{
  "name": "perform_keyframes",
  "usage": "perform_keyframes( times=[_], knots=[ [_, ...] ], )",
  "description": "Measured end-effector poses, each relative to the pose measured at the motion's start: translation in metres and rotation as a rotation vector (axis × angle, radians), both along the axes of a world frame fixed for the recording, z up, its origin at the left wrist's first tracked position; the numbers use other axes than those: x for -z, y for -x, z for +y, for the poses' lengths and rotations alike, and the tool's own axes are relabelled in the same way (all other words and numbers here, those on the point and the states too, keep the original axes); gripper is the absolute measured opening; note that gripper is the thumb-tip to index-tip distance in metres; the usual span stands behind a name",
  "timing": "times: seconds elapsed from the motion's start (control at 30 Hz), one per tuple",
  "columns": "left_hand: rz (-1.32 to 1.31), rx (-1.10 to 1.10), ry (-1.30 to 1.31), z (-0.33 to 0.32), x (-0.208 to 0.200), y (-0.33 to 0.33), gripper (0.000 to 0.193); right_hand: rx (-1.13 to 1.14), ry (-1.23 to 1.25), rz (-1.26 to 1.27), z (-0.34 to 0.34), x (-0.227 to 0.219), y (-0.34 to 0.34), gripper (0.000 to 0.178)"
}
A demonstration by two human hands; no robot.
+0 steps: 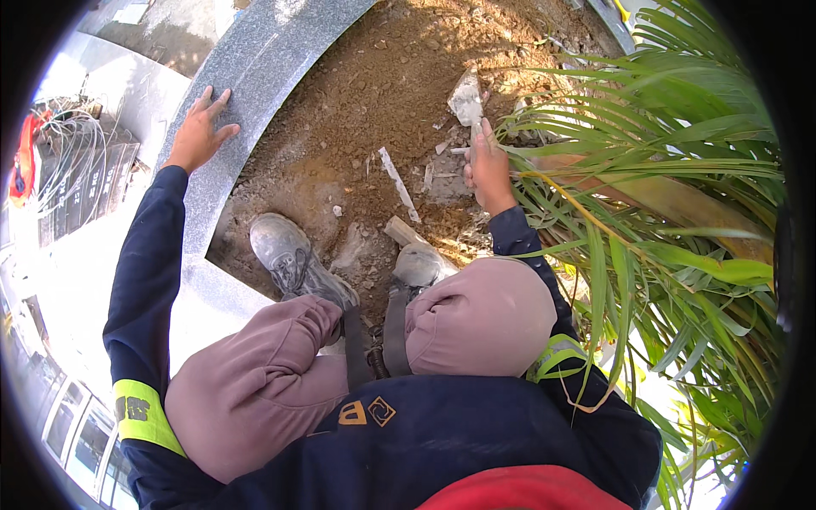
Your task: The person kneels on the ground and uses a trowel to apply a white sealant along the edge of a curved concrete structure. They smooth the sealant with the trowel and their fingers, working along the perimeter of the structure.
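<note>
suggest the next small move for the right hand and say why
Perhaps the right hand should press the trowel lightly into the brown soil: it grips the trowel with the tip pointing forward, loose soil lies around there, and the left hand rests on the grey stone kerb, which may give support.

A pale-crusted, wedge-bladed trowel [466,99] points forward over brown soil [365,110]; whether it touches is hard to tell. A curved, speckled grey stone slab [274,72] lies along the soil's left side.
</note>
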State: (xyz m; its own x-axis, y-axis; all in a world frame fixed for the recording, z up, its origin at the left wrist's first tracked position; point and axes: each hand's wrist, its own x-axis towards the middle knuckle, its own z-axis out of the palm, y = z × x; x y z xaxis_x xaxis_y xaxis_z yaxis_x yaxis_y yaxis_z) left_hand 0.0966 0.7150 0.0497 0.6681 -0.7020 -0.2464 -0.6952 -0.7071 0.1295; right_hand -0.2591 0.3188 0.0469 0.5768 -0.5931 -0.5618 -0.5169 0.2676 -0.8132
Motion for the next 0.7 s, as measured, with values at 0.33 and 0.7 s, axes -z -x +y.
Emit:
perform_keyframes(
  times=[0.33,0.7],
  knots=[
    [-0.008,-0.004,-0.005,0.006,-0.006,0.003,0.073,-0.761,0.124,-0.219,0.002,-0.006,0.019,0.055],
    [-0.020,-0.004,-0.021,0.009,-0.005,0.008,0.071,-0.886,0.052,-0.103,0.039,-0.017,0.017,0.051]
  ],
)
